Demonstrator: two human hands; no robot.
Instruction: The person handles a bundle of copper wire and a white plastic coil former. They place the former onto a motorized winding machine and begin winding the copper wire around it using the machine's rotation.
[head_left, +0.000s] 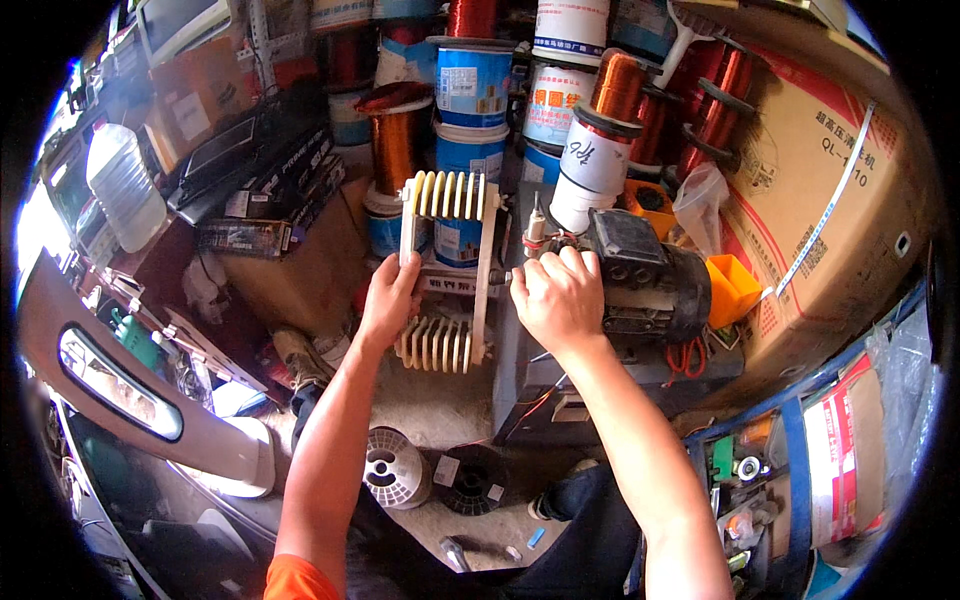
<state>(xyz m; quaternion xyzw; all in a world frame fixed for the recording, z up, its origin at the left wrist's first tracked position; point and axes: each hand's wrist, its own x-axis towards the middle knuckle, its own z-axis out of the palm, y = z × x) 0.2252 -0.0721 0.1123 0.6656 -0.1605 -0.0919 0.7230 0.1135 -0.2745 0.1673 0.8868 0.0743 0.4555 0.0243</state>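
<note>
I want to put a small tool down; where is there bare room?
A patch of floor shows bare between the disc frame and the white spool and black spool. It is crowded at the back with wire spools and buckets, and around the motor.

By the counter's [510, 350] left edge, the right hand [560, 300] hides whatever is beneath its palm; the left hand [390, 295] covers part of the ribbed frame [483, 275]. The view's top crops a red spool [472, 18].
</note>
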